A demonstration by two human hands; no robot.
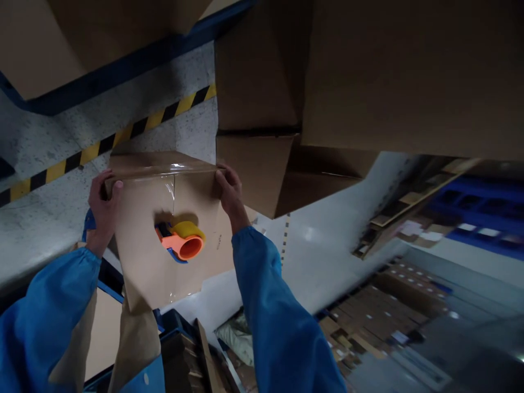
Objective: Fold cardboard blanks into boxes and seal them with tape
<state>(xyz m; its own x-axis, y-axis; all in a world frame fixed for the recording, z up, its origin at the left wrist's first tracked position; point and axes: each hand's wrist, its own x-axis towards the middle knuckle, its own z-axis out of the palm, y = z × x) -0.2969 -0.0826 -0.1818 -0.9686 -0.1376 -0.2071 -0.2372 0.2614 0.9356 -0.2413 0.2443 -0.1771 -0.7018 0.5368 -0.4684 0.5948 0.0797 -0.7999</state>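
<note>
A cardboard box [143, 245] with clear tape across its far edge is in front of me. Closed on the box's far left corner is my left hand [104, 204], thumb on top. My right hand [230, 194] grips the far right corner, its fingers bent over the edge. On the box's face lies an orange tape dispenser [174, 240] with a yellow roll, touched by neither hand. Blue sleeves cover both forearms.
Large cardboard boxes [257, 82] stand close at the upper right. Yellow-black floor tape [110, 143] runs across the upper left, below a blue pallet edge [123, 71]. Stacked cartons [372, 311] and blue crates [483, 202] are farther right.
</note>
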